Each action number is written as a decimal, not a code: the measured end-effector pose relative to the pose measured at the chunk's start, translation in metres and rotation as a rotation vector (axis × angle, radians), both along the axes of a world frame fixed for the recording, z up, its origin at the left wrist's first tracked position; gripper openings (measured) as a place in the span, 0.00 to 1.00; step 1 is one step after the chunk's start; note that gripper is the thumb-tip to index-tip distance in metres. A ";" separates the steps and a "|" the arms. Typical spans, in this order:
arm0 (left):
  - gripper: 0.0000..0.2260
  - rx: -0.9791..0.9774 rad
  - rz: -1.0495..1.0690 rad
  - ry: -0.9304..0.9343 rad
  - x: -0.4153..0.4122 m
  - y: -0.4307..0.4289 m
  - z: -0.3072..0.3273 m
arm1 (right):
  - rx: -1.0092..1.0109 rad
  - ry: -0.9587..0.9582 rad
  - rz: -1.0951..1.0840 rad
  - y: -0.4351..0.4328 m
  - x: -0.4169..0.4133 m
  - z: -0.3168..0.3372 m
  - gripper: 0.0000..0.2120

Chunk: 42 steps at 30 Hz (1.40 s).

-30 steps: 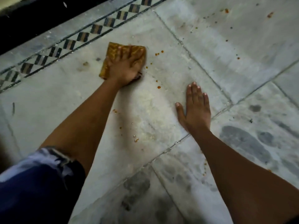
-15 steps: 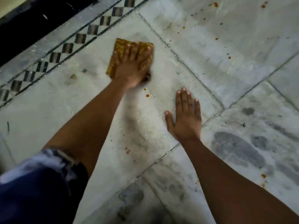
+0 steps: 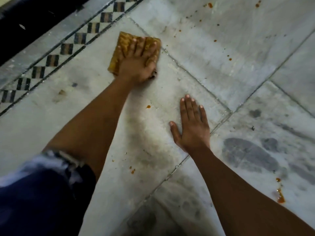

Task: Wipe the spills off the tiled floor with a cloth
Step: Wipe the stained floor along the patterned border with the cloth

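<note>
cloth (image 3: pixel 119 53) had slid right since a second back, over the drops there, up to the tile seam (image 3: pixel 187 72). left hand (image 3: pixel 138 63) pressed it flat, fingers spread; right hand (image 3: pixel 192 126) lay flat on the floor (image 3: pixel 221 57), bracing. i judged firm overlapping strokes should take the orange drop (image 3: pixel 148 106) next.

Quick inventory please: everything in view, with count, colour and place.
cloth: one, mustard yellow, under the left hand near the border
spills: several, orange, drop between the arms, spots upper right, smear lower right
floor tiles: several, pale grey marble, across the view
checkered border: one strip, black and grey, upper left
dark smudges: several, grey, lower right tiles
garment: one, dark blue, lower left
left hand: one, pressing flat on the cloth
right hand: one, flat on bare tile
</note>
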<state>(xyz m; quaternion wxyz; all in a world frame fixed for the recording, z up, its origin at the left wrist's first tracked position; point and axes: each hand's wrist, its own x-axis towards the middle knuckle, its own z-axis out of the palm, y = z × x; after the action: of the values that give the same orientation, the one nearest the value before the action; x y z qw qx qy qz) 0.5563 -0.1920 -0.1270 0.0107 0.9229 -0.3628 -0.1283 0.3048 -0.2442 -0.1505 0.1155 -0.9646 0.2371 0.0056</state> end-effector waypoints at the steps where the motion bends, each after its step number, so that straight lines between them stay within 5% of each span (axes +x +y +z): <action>1: 0.25 0.010 -0.106 -0.037 -0.015 0.003 -0.002 | -0.003 -0.001 -0.003 0.000 0.000 0.000 0.35; 5: 0.30 -0.017 -0.331 -0.035 -0.040 0.065 -0.002 | 0.005 -0.004 -0.007 -0.001 0.000 0.000 0.35; 12: 0.23 -0.048 0.039 0.060 0.008 -0.014 0.003 | -0.006 -0.014 -0.005 0.000 -0.001 -0.002 0.34; 18: 0.29 -0.061 -0.403 -0.022 -0.048 0.060 -0.008 | 0.011 -0.023 -0.011 0.000 -0.001 -0.003 0.34; 21: 0.32 -0.003 -0.222 -0.028 -0.019 0.105 -0.008 | 0.003 -0.022 -0.007 0.000 -0.002 -0.004 0.34; 25: 0.30 0.021 0.074 0.023 0.001 0.050 -0.003 | 0.009 -0.021 0.009 0.000 -0.002 -0.003 0.34; 29: 0.28 0.012 -0.061 -0.003 -0.051 0.030 -0.005 | 0.015 -0.022 0.006 0.000 -0.002 -0.002 0.34; 33: 0.30 -0.030 -0.308 -0.031 -0.108 0.108 -0.005 | 0.025 -0.021 -0.001 -0.001 -0.002 -0.003 0.34; 36: 0.30 0.005 -0.178 -0.042 -0.076 0.133 -0.009 | 0.016 -0.009 0.008 -0.002 -0.003 -0.005 0.34; 42: 0.26 0.009 -0.050 -0.039 -0.060 0.036 -0.011 | 0.001 -0.026 0.015 -0.002 -0.003 -0.005 0.34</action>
<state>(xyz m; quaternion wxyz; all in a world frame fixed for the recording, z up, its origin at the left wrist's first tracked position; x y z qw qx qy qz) 0.4968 -0.1559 -0.1381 -0.0036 0.9158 -0.3855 -0.1123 0.3019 -0.2466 -0.1551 0.1192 -0.9662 0.2284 -0.0061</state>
